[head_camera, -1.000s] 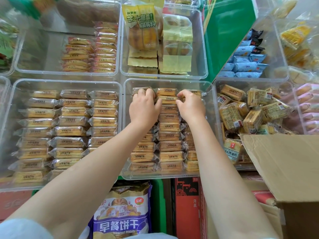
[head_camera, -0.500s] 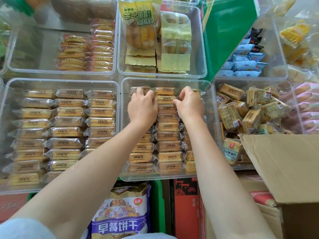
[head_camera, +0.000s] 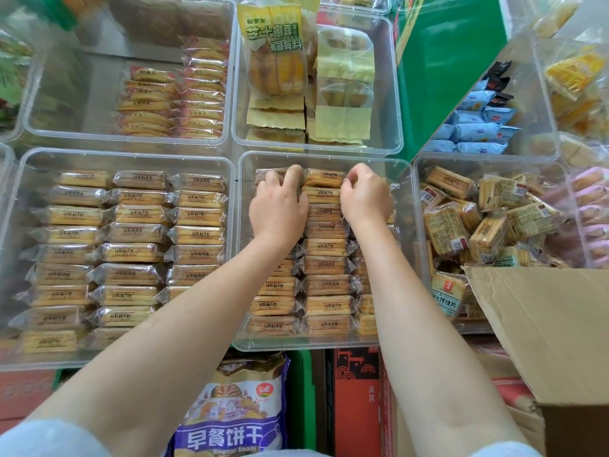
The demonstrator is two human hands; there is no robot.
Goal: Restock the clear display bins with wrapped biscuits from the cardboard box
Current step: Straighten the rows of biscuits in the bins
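A clear bin (head_camera: pixel 316 344) in the middle of the near row holds three columns of wrapped biscuit packs (head_camera: pixel 326 265). Both my hands reach to its far end. My left hand (head_camera: pixel 278 206) curls its fingers over the top pack of the left column. My right hand (head_camera: pixel 364 199) curls its fingers on a pack at the top of the right column, and that pack is mostly hidden under it. The middle column shows between the two hands. The cardboard box (head_camera: pixel 543 324) stands at the lower right with a flap open; its inside is out of sight.
A clear bin on the left (head_camera: pixel 125 156) is packed with the same biscuits. The right bin (head_camera: pixel 494 163) holds loose mixed packs. Bins in the far row hold other snacks. A purple biscuit bag (head_camera: pixel 230 423) and red cartons (head_camera: pixel 356 407) sit below the bins.
Both hands have stayed at the far end of the middle bin, with only small finger shifts on the packs.
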